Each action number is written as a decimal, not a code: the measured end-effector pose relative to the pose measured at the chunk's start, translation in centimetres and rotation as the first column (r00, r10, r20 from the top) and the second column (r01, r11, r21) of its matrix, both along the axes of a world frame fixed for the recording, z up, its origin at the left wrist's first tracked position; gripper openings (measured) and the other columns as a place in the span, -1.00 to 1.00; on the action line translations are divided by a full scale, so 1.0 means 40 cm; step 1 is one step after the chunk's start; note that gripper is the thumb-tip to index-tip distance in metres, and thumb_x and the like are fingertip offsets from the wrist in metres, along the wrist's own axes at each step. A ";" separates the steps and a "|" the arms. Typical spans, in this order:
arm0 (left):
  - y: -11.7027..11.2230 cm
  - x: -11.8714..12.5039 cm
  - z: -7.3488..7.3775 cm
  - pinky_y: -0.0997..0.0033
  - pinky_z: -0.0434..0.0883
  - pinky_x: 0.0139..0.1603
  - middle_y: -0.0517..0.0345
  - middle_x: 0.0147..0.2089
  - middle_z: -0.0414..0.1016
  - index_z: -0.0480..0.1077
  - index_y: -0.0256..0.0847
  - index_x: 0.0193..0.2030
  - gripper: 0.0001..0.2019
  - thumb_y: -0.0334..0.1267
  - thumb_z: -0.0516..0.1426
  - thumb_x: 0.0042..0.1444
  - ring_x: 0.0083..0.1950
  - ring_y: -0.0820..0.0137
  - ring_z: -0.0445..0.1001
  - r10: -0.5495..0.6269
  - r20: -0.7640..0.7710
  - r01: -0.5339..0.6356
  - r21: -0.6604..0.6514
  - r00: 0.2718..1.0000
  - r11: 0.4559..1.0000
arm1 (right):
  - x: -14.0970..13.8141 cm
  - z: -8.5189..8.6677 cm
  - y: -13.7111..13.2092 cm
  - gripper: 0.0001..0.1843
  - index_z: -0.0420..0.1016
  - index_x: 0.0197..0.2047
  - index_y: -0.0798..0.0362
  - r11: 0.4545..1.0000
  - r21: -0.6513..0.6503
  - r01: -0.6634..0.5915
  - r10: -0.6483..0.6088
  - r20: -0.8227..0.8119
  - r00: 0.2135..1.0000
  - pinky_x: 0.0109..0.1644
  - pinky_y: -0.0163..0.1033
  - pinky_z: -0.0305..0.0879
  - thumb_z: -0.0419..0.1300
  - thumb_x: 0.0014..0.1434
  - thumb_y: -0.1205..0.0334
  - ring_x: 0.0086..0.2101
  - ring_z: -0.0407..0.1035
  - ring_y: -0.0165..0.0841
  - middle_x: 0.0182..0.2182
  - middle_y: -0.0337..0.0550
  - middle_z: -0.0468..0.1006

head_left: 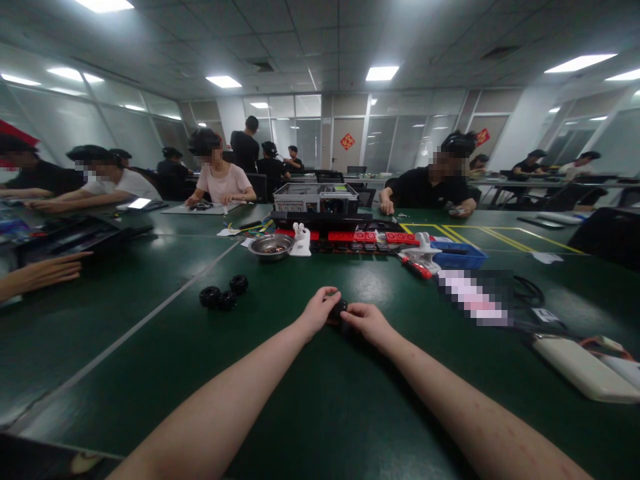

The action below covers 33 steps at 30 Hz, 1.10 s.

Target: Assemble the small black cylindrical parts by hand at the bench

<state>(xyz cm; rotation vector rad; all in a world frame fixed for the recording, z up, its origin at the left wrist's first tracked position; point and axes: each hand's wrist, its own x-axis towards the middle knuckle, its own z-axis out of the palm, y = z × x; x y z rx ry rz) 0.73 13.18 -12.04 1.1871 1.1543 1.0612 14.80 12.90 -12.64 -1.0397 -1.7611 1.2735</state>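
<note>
My left hand (319, 311) and my right hand (367, 320) meet at the middle of the dark green table (310, 413). Both are closed round one small black wheel-like part (339, 309) held between them just above the table top. The fingers cover most of the part. To the left, apart from my hands, three similar black wheels (223, 293) lie in a cluster on the table.
Beyond my hands stand a metal bowl (271, 246), a white holder (301, 240), red and black strips (360, 237), a blue tray (460, 255) and an open computer case (316, 198). A white power bank (583, 369) lies at right. Other people sit around; another person's hand (47, 270) rests at left.
</note>
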 end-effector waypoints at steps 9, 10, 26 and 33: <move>-0.008 -0.007 0.008 0.49 0.36 -0.45 0.08 -0.17 0.24 0.10 -0.16 -0.07 -0.57 -0.38 0.06 -0.15 -0.25 0.41 0.30 -0.141 0.067 0.136 0.073 0.988 0.988 | -0.004 0.000 0.002 -0.50 0.21 -0.69 0.11 0.991 -0.028 0.129 -0.128 0.035 0.991 -0.63 -0.38 -0.03 -0.08 -0.01 -0.15 -0.72 0.07 -0.53 -0.77 -0.31 0.19; -0.010 -0.006 0.007 0.49 0.36 -0.45 0.08 -0.17 0.23 0.10 -0.16 -0.06 -0.57 -0.37 0.06 -0.14 -0.25 0.41 0.30 -0.141 0.062 0.136 0.080 0.988 0.987 | -0.003 -0.002 0.003 -0.51 0.20 -0.68 0.11 0.990 -0.031 0.137 -0.136 0.032 0.990 -0.64 -0.38 -0.04 -0.07 -0.01 -0.15 -0.72 0.06 -0.53 -0.77 -0.31 0.19; -0.003 0.002 -0.006 0.58 0.32 -0.59 0.12 -0.30 0.23 0.16 -0.20 -0.12 -0.67 -0.18 0.05 -0.05 -0.40 0.49 0.31 -0.065 -0.008 0.065 0.086 0.998 0.994 | -0.002 -0.001 0.003 -0.50 0.19 -0.70 0.11 0.994 -0.044 0.103 -0.104 -0.012 0.995 -0.63 -0.38 -0.04 -0.07 -0.03 -0.16 -0.72 0.05 -0.53 -0.77 -0.32 0.17; -0.006 -0.001 0.002 0.56 0.35 -0.49 0.09 -0.20 0.26 0.15 -0.17 -0.10 -0.63 -0.31 0.08 -0.11 -0.29 0.45 0.31 -0.128 0.049 0.125 0.071 0.991 0.990 | 0.002 -0.014 0.013 -0.53 0.24 -0.67 0.13 0.993 -0.041 0.115 -0.114 0.018 0.993 -0.66 -0.39 -0.06 0.00 -0.05 -0.13 -0.72 0.05 -0.54 -0.77 -0.32 0.18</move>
